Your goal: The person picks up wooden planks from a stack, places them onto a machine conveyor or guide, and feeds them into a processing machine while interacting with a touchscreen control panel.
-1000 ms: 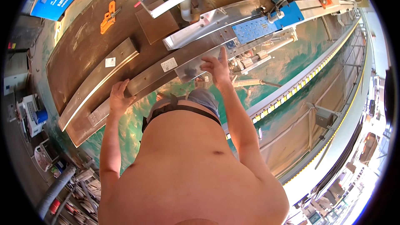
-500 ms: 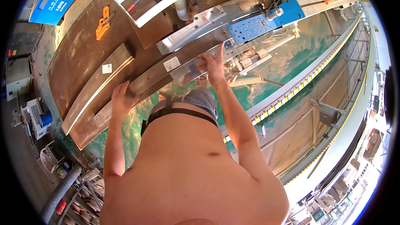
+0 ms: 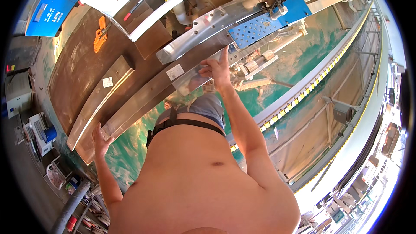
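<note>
A long brown strip of board (image 3: 147, 93) with a white label (image 3: 175, 72) lies slantwise before me, its right end running toward a blue perforated plate (image 3: 251, 32). At its left end is my left hand (image 3: 102, 144), thumb and fingers apart, touching the near edge. My right hand (image 3: 218, 71) rests over the shiny metal guide plate (image 3: 187, 85) along the strip's near side. Its index finger stretches toward the blue plate's corner, while the other fingers bend loosely. Nothing shows inside this hand.
A second, shorter labelled board (image 3: 97, 95) lies on the brown table (image 3: 65, 82) to the left. Beyond it is an orange tool (image 3: 100, 37). A curved metal fence (image 3: 193, 34) borders the strip's far side. A white rail with yellow marks (image 3: 299, 102) crosses at right.
My left hand has slid left and nearer along the strip, from its middle part to its left end. The right hand stays by the guide plate. The whole view has shifted slightly.
</note>
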`<act>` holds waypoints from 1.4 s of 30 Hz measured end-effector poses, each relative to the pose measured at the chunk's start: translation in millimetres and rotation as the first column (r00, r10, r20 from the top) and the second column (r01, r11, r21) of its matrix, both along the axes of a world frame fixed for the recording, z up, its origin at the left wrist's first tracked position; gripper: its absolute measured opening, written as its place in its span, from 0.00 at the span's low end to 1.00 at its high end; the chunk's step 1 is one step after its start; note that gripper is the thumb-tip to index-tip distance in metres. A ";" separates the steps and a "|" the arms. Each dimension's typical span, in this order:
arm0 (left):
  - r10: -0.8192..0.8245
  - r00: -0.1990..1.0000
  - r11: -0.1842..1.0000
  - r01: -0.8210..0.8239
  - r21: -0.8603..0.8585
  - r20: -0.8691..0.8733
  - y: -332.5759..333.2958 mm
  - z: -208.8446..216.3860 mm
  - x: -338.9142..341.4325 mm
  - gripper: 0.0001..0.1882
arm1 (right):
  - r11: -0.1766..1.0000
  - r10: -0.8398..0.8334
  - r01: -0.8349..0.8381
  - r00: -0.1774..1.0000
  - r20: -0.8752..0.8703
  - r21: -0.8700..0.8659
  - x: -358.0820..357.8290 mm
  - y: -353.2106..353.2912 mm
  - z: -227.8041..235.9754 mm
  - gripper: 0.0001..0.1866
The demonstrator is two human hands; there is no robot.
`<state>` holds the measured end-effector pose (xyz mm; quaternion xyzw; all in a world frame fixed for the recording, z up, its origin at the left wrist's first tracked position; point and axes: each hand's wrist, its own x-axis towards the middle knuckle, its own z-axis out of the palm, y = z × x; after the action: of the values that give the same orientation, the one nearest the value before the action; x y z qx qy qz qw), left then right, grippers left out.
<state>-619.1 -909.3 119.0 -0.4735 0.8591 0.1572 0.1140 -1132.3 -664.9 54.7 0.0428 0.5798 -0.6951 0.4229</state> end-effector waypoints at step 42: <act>-0.234 0.875 0.970 0.238 -0.044 -0.425 51.2 -14.6 -189.3 0.39 | 0.997 -0.074 0.069 0.984 -0.163 -0.033 -62.8 57.1 -8.4 0.31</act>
<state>-808.4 -858.1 104.3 -0.3187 0.9137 0.2459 -0.0562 -1195.1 -607.8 46.2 0.0005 0.6011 -0.7189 0.3491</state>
